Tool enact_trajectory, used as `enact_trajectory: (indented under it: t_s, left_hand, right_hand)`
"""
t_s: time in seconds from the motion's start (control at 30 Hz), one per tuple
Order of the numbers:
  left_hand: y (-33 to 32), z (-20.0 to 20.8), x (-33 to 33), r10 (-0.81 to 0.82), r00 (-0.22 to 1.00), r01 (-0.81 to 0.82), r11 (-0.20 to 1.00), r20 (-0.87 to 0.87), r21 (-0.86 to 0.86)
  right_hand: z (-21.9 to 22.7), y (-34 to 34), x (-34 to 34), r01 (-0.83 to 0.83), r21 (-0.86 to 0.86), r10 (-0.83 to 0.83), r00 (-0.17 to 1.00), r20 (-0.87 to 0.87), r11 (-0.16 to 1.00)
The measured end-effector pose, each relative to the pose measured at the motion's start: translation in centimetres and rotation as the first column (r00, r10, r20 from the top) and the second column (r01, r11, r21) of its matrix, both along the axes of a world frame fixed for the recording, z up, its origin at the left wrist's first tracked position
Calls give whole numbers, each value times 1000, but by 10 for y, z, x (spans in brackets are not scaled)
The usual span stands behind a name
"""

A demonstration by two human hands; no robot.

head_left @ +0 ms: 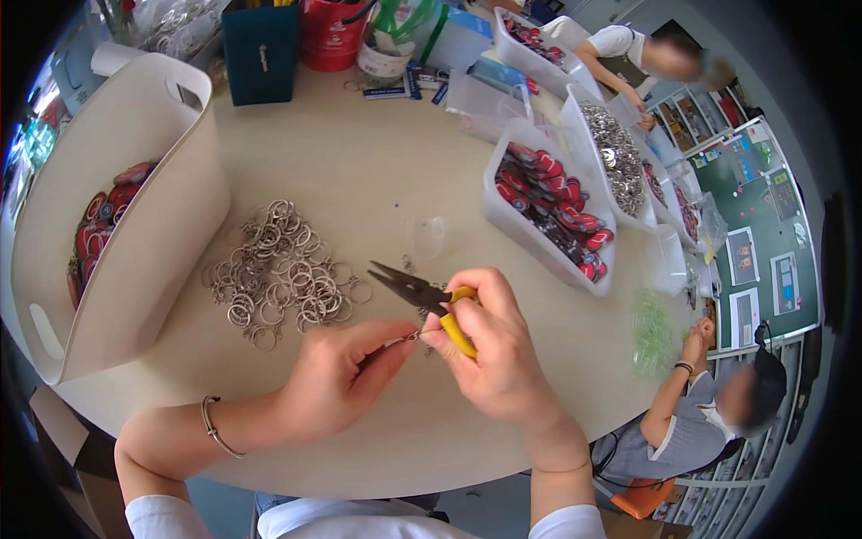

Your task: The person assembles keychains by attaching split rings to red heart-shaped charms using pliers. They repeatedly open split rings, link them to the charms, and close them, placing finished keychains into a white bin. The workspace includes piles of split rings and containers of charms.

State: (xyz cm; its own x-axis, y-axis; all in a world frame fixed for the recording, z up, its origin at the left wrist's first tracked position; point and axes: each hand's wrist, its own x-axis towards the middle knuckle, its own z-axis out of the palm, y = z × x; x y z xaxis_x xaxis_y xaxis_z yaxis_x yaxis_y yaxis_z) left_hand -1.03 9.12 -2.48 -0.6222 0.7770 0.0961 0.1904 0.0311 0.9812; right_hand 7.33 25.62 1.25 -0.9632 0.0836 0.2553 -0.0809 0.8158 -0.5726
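Head view: a round beige table [377,162] is seen from above, with both forearms entering from the lower edge. Right hand [498,346], centre-right of frame, is clenched around yellow-handled needle-nose pliers [422,295]; the dark jaws point to the upper left and appear nearly closed, tips free above the tabletop. Left hand [346,373], just left of it, is pinched thumb-to-forefinger on a small metal keyring part [410,337], which is held right between the two hands' fingertips, touching the right thumb area; its exact shape is too small to tell. A thin bracelet [214,429] is worn on the left wrist. A loose pile of silver split rings [283,274] lies on the table left of centre, near the pliers' tips but apart from them. A large cream bin [153,216] with red keychain tags inside stands at the left of frame. A white tray of red tags [548,211] sits at the upper right, and beside it a second white tray of silver metal parts [615,157]. A small clear plastic bag [429,235] lies just above the pliers. A dark teal box [260,49] and a red bucket [332,34] stand at the top edge. Two other people are seated at the right rim; one's hands [699,337] are clasped near green plastic bags [653,334].
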Motion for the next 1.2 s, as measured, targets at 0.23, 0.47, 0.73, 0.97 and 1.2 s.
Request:
enact_trajectory:
  t_s: [0.23,0.47,0.73,0.97,1.2]
  left_hand:
    - [6,-9,1,13,993,12,978,-119,208]
    - [1,-6,0,-113,982,93,987,154,129]
    - [-2,-3,5,-90,932,42,989,352,143]
    - [0,-6,2,-52,999,51,986,3,156]
    - [-3,-12,3,-36,993,24,994,110,106]
  right_hand:
    - [7,-3,2,-24,109,32,997,-69,994]
    - [12,-3,6,-26,76,30,998,-51,997]
    - [12,-5,5,-39,85,44,997,-67,996]
    - [12,-6,6,-33,122,45,995,-92,992]
    - [2,26,1,89,-115,-89,996,3,989]
